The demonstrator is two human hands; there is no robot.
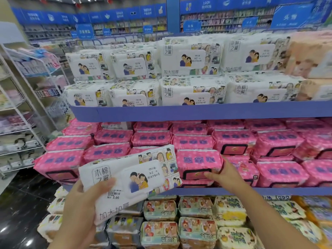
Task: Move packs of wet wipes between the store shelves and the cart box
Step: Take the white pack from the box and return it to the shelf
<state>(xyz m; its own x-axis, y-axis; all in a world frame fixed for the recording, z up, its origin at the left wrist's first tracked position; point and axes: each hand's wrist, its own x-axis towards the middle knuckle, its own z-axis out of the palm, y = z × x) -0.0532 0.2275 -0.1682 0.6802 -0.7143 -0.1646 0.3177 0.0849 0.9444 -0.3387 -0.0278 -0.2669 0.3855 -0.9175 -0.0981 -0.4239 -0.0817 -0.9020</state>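
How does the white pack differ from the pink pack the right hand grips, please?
The white pack is held tilted in the left hand; the pink pack sits level in its stack, gripped by the right hand. The white pack shows cartoon people; the pink pack, purple emblems. Both are soft packs with lids.

Both our bare forearms stretch forward from the lower edge of view. Our left grip (80, 203) holds a white pack (136, 169) by its near end, thumb laid across the front, fingers hidden behind. Our right grip (226, 174) reaches further out, thumb on the front of a pink pack (197, 161), fingers curled round its right end.
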